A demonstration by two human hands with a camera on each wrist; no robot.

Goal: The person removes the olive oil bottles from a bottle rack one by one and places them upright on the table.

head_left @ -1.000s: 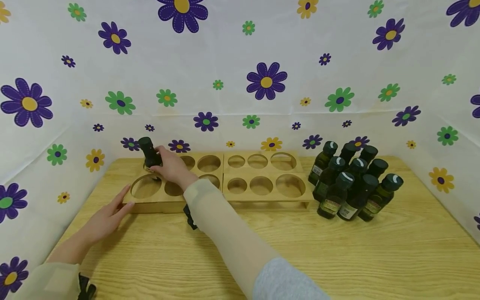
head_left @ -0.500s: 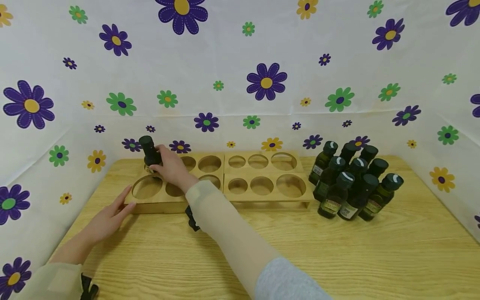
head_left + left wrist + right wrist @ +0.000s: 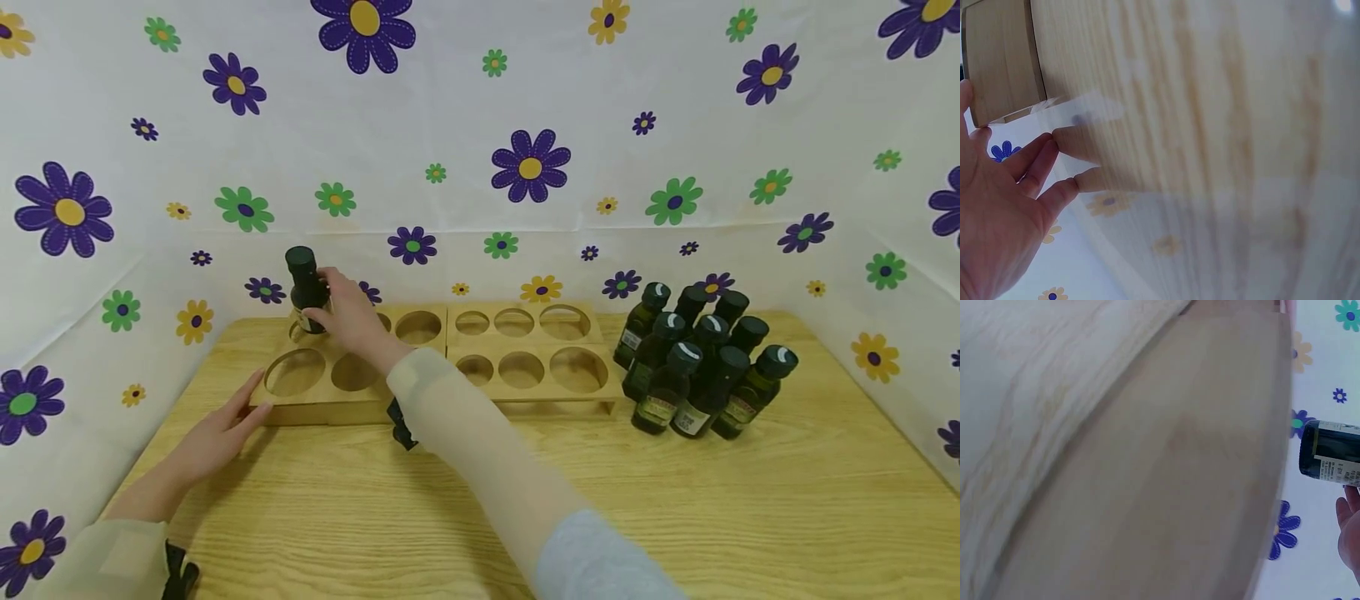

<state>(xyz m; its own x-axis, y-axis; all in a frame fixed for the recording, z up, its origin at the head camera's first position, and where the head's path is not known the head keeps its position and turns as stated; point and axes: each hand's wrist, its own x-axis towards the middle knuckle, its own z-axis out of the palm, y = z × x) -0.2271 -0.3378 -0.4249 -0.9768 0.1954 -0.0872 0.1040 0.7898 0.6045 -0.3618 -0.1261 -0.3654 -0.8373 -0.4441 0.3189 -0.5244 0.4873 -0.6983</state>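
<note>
In the head view, my right hand [image 3: 356,317] holds a dark glass bottle [image 3: 307,290] with a black cap, its fingers around the body. The bottle stands nearly upright over the back left corner of a wooden bottle rack [image 3: 536,392] with round holes. Seen from the right wrist, the bottle [image 3: 1329,453] has its base and a white label showing, apart from the rack's wood [image 3: 1147,456]. My left hand [image 3: 213,437] touches the rack's front left corner with spread fingers. The left wrist view shows some fingers of this hand [image 3: 997,219] meeting the tabletop.
Several dark capped bottles [image 3: 663,392] stand in a tight group right of the rack. The rack's holes differ in size. A white cloth with printed flowers [image 3: 465,117] hangs behind and along both sides of the wooden table [image 3: 675,517].
The bottle has risen out of the rack's back left area and shifted slightly right, together with my right hand. My left hand stays at the rack's corner.
</note>
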